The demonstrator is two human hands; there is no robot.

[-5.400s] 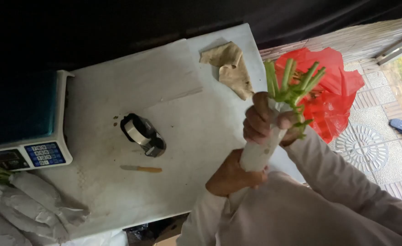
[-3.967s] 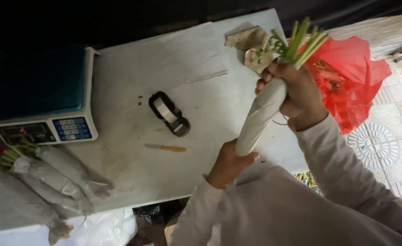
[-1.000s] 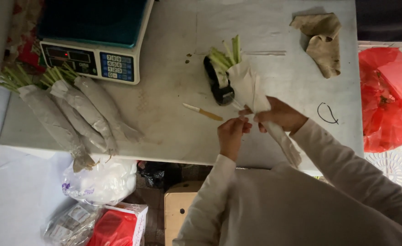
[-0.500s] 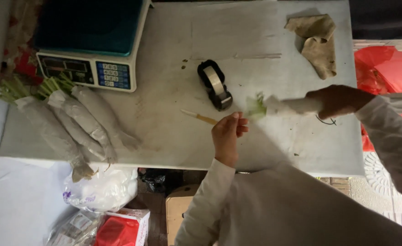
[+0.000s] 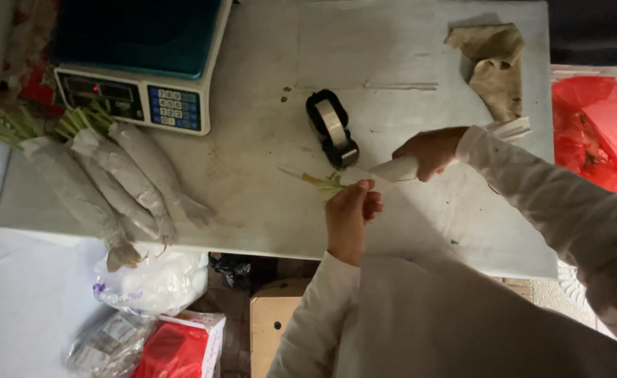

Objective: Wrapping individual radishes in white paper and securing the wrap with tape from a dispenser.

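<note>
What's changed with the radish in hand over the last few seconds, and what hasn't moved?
The wrapped radish, earlier held upright with its stalks up, now lies level over the table, stalks pointing left. The right hand has kept its grip on it; the left hand has moved from the root end to the leafy end. The tape dispenser, scale, wrapped radish pile and cloth stayed put.
</note>
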